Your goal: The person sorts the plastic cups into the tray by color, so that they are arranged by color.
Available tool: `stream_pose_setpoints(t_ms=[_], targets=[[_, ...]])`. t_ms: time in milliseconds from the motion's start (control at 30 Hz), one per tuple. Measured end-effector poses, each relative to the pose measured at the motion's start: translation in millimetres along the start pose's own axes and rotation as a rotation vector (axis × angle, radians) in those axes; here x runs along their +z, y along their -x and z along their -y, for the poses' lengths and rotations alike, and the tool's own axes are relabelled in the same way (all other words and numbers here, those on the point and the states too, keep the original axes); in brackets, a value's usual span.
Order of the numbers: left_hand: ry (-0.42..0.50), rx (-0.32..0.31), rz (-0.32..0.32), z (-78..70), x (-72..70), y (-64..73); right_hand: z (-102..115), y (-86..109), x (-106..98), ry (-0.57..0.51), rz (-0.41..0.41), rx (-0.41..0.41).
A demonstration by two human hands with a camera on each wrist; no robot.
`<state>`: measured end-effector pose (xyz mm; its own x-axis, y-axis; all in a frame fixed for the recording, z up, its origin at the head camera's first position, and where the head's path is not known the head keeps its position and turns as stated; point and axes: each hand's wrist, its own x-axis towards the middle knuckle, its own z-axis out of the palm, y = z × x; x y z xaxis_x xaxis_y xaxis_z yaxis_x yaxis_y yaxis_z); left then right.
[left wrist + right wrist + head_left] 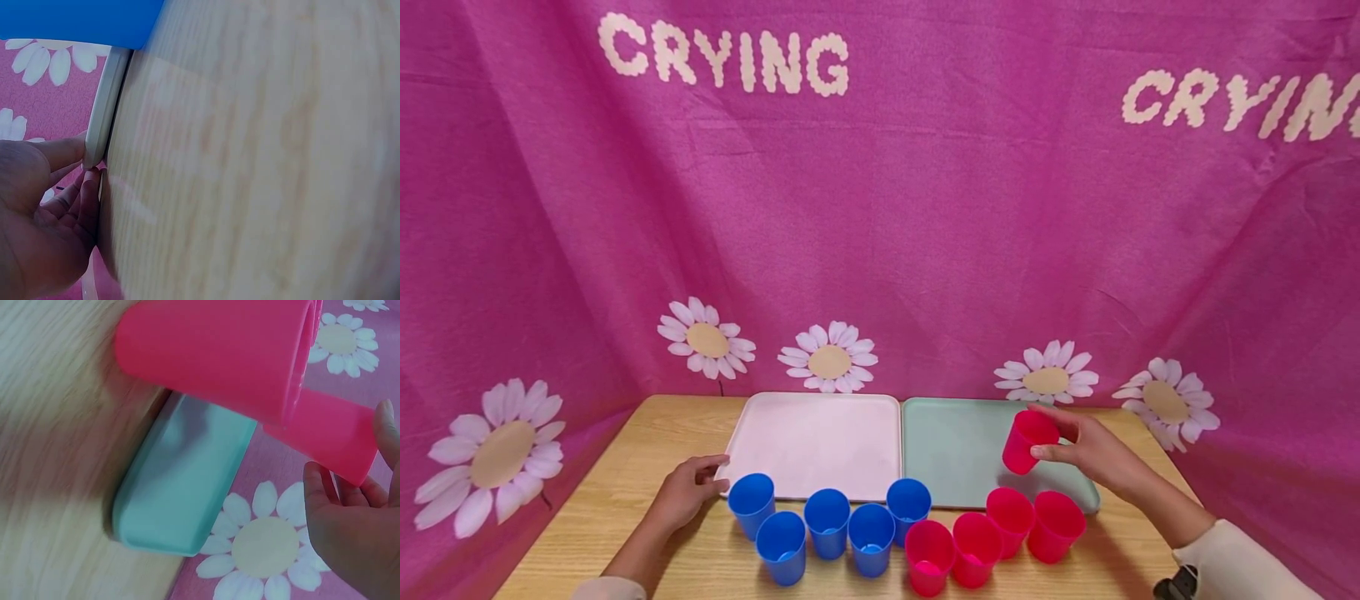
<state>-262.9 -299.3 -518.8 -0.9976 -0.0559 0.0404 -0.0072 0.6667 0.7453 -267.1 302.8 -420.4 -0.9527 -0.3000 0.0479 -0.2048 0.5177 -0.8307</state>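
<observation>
- The right hand (pixel 1096 454) grasps a red cup (pixel 1028 443) by its side, thumb opposite fingers, tilted above the right half of the green tray (pixel 951 450).
- This cup looks light, thin-walled and smooth: probably slightly springy, unlikely to break, best gripped gently around the wall below the rim.
- The left hand (pixel 685 493) pinches the pink tray (pixel 823 450) by its near-left corner; its rim seems stiff.
- Five blue cups (pixel 872 540) and four other red cups (pixel 977 548) stand on the desk (pixel 617 467) along the trays' near edges.
</observation>
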Motion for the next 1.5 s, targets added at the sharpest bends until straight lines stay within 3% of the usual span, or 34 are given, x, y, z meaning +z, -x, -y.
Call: stream_pose_setpoints(t_ms=[433,800,1500], targets=[[0.004,-0.039,0.022,-2.5,-0.3,-0.9,25.3,-28.1,21.2,-0.077,0.073,0.009],[-0.008,0.006,0.007,-4.3,0.0,1.7,41.2,-48.6,39.3,-0.096,0.095,-0.017],[-0.025,0.025,-0.005,-0.6,0.0,-0.5,62.9,-83.7,89.0,-0.141,0.126,0.064]])
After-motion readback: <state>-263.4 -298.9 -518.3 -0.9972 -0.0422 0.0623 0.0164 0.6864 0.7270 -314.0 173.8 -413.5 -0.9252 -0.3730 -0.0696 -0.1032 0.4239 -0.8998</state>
